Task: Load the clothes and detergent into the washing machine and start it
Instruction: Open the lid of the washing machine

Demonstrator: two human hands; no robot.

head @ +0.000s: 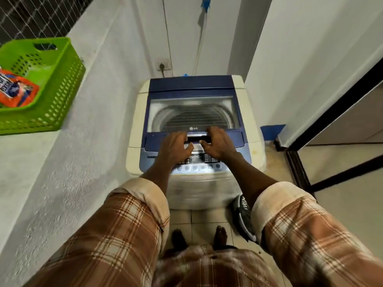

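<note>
A white top-loading washing machine (pixel 136 112) stands ahead of me with its blue glass lid (pixel 193 114) down; the steel drum shows through the glass. Both hands are at the lid's front handle (pixel 196 137). My left hand (pixel 176 147) has its fingers curled over the handle's left end. My right hand (pixel 217 142) curls over the right end. The control panel (pixel 196 165) with round buttons lies just under my wrists. An orange detergent pouch (pixel 17 89) lies in a green plastic basket (pixel 60 96) on the ledge at left. No clothes show inside the drum.
A white ledge (pixel 72 162) runs along the left wall. A dark bag or garment (pixel 243 216) lies on the tiled floor at the machine's right front corner. A wall socket with a plug (pixel 163 65) and a hose (pixel 200 46) are behind the machine. A dark-framed door (pixel 331 112) stands right.
</note>
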